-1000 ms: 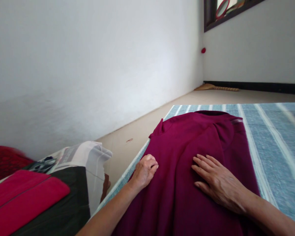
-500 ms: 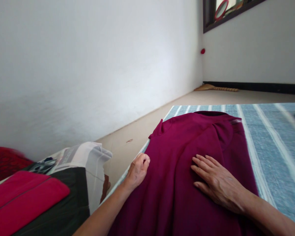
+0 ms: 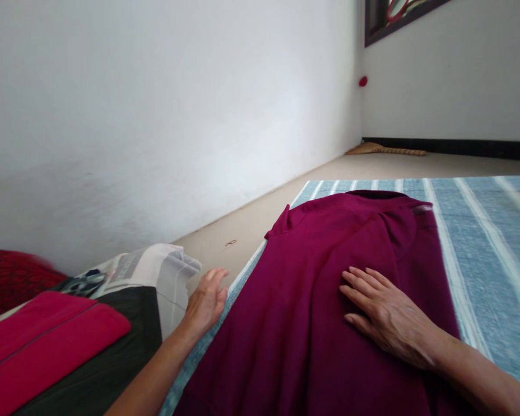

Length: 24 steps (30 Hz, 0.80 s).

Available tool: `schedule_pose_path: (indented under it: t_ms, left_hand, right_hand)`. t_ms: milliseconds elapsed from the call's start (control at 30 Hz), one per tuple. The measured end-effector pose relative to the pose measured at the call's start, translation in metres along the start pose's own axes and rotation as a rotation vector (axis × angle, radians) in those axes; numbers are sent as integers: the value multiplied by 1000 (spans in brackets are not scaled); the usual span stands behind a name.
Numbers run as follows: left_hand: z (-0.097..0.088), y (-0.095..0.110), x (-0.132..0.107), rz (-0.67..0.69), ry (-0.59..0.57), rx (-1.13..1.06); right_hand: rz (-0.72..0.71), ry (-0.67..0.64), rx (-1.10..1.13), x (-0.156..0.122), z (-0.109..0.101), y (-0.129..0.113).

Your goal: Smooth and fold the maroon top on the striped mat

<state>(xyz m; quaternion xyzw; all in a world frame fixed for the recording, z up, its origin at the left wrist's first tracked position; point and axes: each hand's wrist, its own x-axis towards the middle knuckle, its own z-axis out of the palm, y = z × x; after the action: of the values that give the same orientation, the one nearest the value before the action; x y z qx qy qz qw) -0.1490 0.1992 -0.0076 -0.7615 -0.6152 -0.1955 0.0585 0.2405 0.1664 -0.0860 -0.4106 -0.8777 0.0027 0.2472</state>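
Observation:
A magenta long garment [image 3: 286,323], with a collar at its far end, lies spread over a blue-and-white striped mat [image 3: 485,231]. Its right part is folded inward, and soft creases run along its length. My right hand [image 3: 385,315] rests flat on the cloth, fingers stretched out. Left of the garment's edge, my left hand [image 3: 208,297] hovers with its fingers loosely apart and nothing in them. The near end of the garment runs out of view.
On the left, folded clothes are piled: a pink one [image 3: 56,335], a dark one [image 3: 143,312], a pale checked cloth [image 3: 156,266] and a dark red one [image 3: 17,277]. A broom [image 3: 381,149] lies by the far wall. A small loop [image 3: 230,242] is on the floor.
My left hand has let go of the garment's left edge and moved left, its fingers opening. The right hand stays flat on the cloth. The view has shifted slightly.

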Motion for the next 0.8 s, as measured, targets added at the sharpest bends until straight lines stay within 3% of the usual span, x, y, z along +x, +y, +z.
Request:
schedule_pose_path:
  t_ms: [167, 300, 467, 800]
  left_hand:
    - [-6, 60, -17, 135, -200, -296]
    - [-5, 93, -22, 106, -287, -360]
    - [3, 99, -26, 47, -273, -284]
    - [10, 101, -32, 83, -242, -209]
  right_hand:
    - [-18, 5, -49, 0, 0, 0]
    - [-30, 13, -59, -1, 1, 0]
    - [-28, 6, -42, 0, 0, 0]
    - [-5, 14, -10, -1, 1, 0]
